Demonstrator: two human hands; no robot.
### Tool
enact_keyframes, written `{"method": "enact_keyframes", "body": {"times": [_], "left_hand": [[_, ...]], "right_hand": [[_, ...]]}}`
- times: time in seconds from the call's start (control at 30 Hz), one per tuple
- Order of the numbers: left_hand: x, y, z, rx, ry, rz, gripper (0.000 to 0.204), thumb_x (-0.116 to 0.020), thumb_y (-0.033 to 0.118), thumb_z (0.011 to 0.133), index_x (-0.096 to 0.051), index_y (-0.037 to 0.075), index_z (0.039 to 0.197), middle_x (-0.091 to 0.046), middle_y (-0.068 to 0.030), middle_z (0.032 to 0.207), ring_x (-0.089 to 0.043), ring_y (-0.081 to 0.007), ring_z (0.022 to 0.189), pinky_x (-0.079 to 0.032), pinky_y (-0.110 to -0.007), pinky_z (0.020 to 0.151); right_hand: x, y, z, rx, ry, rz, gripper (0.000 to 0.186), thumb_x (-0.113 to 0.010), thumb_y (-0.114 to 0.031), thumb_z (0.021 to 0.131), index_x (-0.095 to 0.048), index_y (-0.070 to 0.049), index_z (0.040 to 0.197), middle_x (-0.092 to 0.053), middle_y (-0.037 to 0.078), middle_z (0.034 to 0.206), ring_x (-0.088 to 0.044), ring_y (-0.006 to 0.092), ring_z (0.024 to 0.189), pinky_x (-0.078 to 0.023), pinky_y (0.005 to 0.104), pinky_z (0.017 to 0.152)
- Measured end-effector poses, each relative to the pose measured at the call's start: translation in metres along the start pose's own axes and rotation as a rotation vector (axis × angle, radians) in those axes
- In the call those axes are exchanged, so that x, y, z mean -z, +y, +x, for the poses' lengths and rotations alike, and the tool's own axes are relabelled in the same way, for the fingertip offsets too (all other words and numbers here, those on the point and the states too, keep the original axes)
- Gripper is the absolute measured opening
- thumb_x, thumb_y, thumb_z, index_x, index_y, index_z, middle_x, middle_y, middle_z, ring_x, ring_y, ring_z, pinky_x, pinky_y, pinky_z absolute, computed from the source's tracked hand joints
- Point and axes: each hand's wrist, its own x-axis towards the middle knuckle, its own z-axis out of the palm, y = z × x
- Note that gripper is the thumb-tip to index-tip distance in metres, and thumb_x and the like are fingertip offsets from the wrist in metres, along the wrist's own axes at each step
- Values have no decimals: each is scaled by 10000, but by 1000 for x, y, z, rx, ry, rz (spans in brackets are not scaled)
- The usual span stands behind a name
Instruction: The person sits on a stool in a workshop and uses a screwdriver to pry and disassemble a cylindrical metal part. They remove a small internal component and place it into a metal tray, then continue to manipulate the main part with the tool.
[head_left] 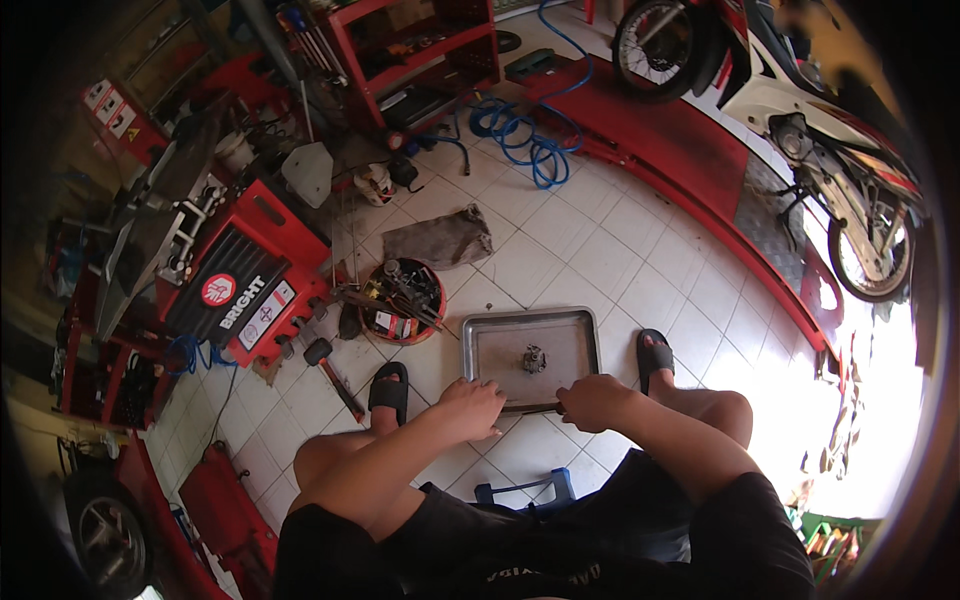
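Tray [500, 348], metal, rectangular: on the tiled floor [560, 242] between the feet, apparently for close reach. Small metal part [534, 358]: inside the tray, near its middle; the raised rim probably keeps it contained. Left hand [474, 408]: at the near-left corner, fingers loosely bent; grip cannot be told. Right hand [594, 402]: at the near-right corner, fingers curled; whether pinching the rim, unclear. Tool tub [443, 302]: left, seemingly handy.
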Motion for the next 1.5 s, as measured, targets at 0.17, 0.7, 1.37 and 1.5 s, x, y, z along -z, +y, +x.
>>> {"method": "enact_keyframes", "body": {"times": [0.17, 0.7, 1.37, 1.5], "left_hand": [[-10, -7, 3, 0, 54, 17, 544, -771, 420, 839, -624, 35, 1194, -609, -146, 1197, -618, -334, 1165, -497, -449, 960], [4, 5, 1, 11, 11, -16, 605, -756, 425, 849, -593, 33, 1280, -600, -151, 1215, -618, -333, 1166, -506, -461, 973], [2, 1, -4, 12, 29, 3, 602, -757, 428, 848, -591, 30, 1268, -601, -142, 1219, -610, -331, 1172, -480, -460, 1014], [-3, 0, -2, 8, 59, -5, 605, -753, 425, 854, -582, 32, 1281, -599, -147, 1219, -606, -344, 1176, -489, -465, 1006]], "right_hand": [[2, -4, 1, -11, -52, 7, 343, -628, -321, 959, -641, -55, 1175, -720, 162, 1048, -686, 352, 1042, -551, 479, 853], [0, 9, 9, -4, -13, 1, 365, -640, -344, 948, -660, -34, 1140, -710, 157, 1104, -677, 348, 1074, -546, 469, 883], [-11, 13, 10, -23, -5, -18, 355, -640, -326, 939, -666, -37, 1143, -717, 160, 1092, -691, 348, 1040, -553, 466, 866], [-12, 13, 13, -11, -13, -5, 361, -650, -324, 928, -666, -34, 1143, -720, 158, 1081, -691, 347, 1047, -554, 468, 869]]}}
